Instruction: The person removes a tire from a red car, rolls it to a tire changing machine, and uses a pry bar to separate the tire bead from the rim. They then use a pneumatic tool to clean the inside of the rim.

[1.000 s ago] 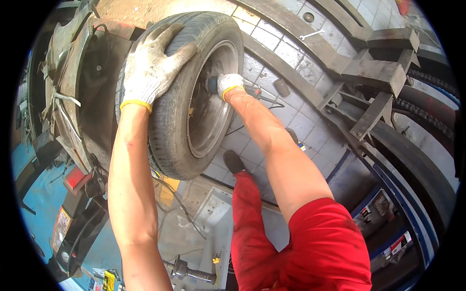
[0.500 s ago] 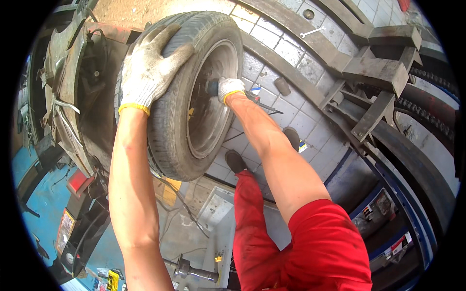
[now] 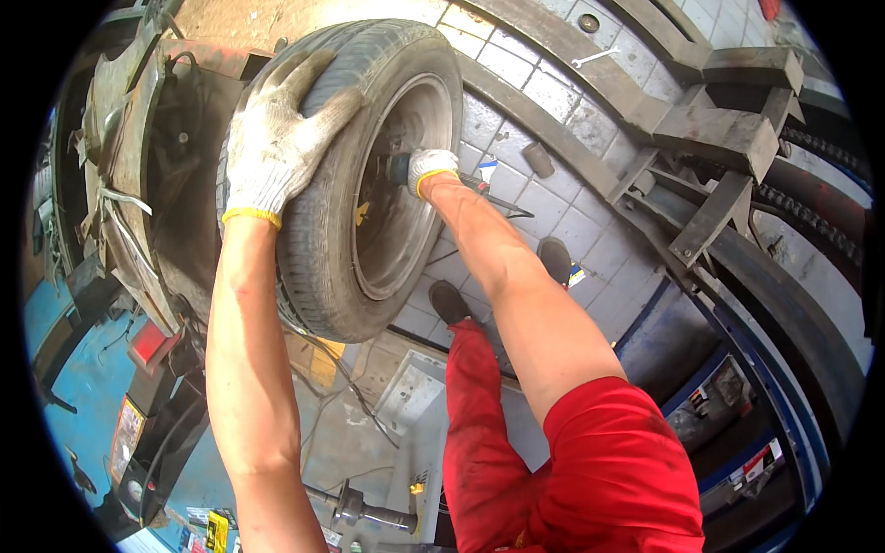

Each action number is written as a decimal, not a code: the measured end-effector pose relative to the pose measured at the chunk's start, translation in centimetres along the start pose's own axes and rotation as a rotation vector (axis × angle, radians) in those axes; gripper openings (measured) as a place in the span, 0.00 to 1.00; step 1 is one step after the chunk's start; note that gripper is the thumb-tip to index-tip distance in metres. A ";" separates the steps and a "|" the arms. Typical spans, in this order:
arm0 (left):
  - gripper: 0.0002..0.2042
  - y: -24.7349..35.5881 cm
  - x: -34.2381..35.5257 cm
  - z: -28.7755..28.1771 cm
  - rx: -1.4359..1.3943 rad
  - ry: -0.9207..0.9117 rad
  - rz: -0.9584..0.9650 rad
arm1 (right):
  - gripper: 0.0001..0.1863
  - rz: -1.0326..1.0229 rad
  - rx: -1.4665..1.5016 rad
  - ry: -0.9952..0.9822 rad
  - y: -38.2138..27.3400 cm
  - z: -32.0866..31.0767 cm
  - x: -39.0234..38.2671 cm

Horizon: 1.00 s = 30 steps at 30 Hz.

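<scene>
A worn black tyre [image 3: 318, 276] on a dull silver wheel rim [image 3: 392, 267] stands upright before me, against the vehicle's wheel well. My left hand [image 3: 275, 138], in a soiled white knit glove with a yellow cuff, lies on top of the tread with its fingers spread. Inside the rim's hollow, my right hand [image 3: 431, 168], gloved likewise, is wrapped round what looks like an impact wrench [image 3: 398, 169]. Its blue-grey nose points at the wheel's centre. The contact between nose and wheel is too dark to make out, and my fingers hide most of the grip.
Metal lift arms [image 3: 714, 138] stretch across the right side. A spanner [image 3: 595, 58] and a dark cylindrical piece [image 3: 537, 159] lie on the tiled floor. Cables [image 3: 355, 387] hang below the tyre. At lower left is a blue surface [image 3: 78, 442].
My right hand and the tool have shifted slightly left, toward the wheel's centre. The left hand stays on the tread, a touch lower.
</scene>
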<state>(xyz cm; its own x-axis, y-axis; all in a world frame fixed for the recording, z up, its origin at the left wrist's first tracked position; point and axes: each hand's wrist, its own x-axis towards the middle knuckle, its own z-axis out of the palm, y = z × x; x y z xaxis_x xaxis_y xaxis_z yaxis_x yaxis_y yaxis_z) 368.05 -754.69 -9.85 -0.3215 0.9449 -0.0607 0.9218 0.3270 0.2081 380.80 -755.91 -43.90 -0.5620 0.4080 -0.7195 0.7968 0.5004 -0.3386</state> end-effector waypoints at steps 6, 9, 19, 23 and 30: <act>0.30 0.0 -0.3 -0.4 -0.012 0.006 0.023 | 0.19 0.127 -0.016 -0.001 -0.9 0.5 0.5; 0.30 -0.5 -0.6 -0.3 0.011 0.020 0.026 | 0.19 0.073 0.038 0.002 -1.2 0.8 0.4; 0.30 -1.0 -1.5 -0.5 0.012 0.036 0.028 | 0.20 0.057 0.033 0.039 -1.7 -1.7 -2.2; 0.30 -0.9 -1.8 -0.7 0.011 0.029 0.019 | 0.19 0.009 -0.072 -0.081 -1.5 -1.7 -2.2; 0.29 -1.1 -2.2 -0.9 -0.021 0.029 -0.005 | 0.21 -0.048 -0.089 -0.048 -1.4 0.2 -0.8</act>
<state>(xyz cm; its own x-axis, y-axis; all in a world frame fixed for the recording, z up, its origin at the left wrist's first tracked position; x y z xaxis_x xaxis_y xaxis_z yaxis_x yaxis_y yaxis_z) 367.59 -757.15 -9.07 -0.3331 0.9423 -0.0332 0.9154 0.3316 0.2281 380.18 -757.05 -42.95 -0.5858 0.3463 -0.7328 0.7455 0.5849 -0.3195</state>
